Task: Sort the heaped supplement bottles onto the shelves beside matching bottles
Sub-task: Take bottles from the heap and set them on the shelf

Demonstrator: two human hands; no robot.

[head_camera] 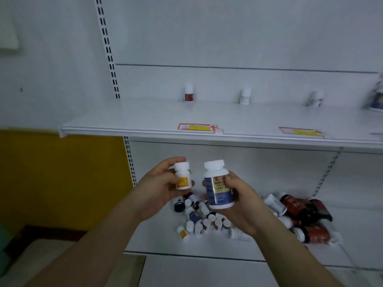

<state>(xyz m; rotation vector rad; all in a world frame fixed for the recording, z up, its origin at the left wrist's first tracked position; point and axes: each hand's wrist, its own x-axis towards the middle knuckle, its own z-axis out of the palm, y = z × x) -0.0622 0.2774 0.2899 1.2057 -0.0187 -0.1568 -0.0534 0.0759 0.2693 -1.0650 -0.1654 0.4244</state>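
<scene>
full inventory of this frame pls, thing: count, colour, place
small bottle: 1, white with orange-yellow label, in left hand
large bottle: 1, white with dark blue label, in right hand
heap of bottles: many, white, dark blue and red-brown, lower shelf
standing bottles: 3 small white, spaced along back of upper shelf
blue-label bottle: 1, upper shelf, far right, cut off by frame
price tags: 2, red and yellow, upper shelf front edge
upper shelf: 1, white
left hand: grips small bottle
right hand: grips large bottle
</scene>
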